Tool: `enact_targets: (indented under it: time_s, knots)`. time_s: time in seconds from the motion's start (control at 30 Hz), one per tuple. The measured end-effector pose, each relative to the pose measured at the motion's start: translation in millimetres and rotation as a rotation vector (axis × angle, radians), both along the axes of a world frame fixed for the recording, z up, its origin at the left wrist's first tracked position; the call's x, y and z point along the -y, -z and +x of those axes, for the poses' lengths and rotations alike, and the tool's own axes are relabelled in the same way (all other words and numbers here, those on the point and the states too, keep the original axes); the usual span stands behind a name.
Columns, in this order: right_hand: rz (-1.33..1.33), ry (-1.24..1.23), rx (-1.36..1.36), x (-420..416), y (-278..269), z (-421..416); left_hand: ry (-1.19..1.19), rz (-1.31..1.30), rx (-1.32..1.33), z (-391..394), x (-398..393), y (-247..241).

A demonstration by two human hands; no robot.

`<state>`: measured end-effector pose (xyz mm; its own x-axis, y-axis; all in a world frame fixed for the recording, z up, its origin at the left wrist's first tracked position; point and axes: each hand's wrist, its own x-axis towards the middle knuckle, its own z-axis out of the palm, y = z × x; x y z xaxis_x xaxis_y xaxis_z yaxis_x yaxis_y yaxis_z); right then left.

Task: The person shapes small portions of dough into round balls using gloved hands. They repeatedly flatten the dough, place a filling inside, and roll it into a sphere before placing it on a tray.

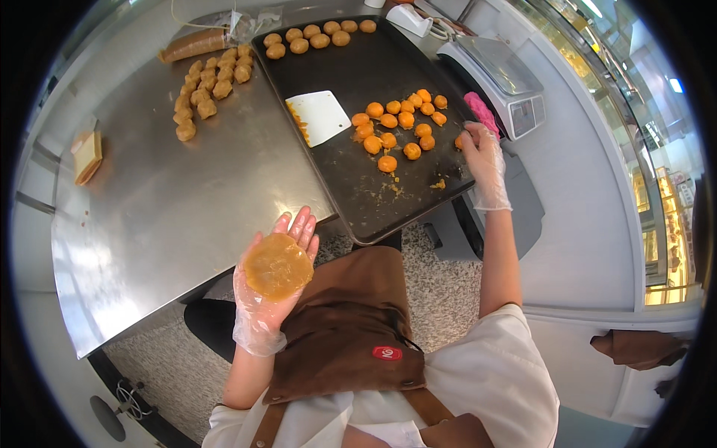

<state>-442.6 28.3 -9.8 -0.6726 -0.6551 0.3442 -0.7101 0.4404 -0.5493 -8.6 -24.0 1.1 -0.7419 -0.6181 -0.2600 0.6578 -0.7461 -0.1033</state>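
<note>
On the open palm of my left hand, in a clear plastic glove, lies a flattened round of tan dough. My right hand, gloved too, has its fingertips on an orange ball, probably egg yolk, at the right edge of a dark baking tray. Several more orange balls are grouped on the tray. Smooth brown dough balls line its far end. A white plastic scraper with orange smears rests at the tray's left side.
Rougher dough lumps sit in rows on the steel table, near a wrapped brown roll. A sponge lies at the left. Right of the tray are a pink cloth and a digital scale.
</note>
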Motion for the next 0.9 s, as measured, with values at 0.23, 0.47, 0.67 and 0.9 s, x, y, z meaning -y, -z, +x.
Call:
enact_targets:
  time_s: [0.23, 0.47, 0.67, 0.9]
  knots:
    - [0.26, -0.213, -0.012, 1, 18, -41, -0.205, 0.156, 0.061, -4, -4, 18]
    - [0.177, -0.237, 0.252, -4, 14, -33, -0.178, 0.128, 0.03, -7, -3, 11]
    - [-0.368, -0.494, 1.173, -10, -29, 33, -0.111, 0.117, -0.016, -13, 2, 10]
    - [-0.299, -0.745, 1.481, 10, -41, 161, -0.064, 0.156, -0.169, -12, 3, 21]
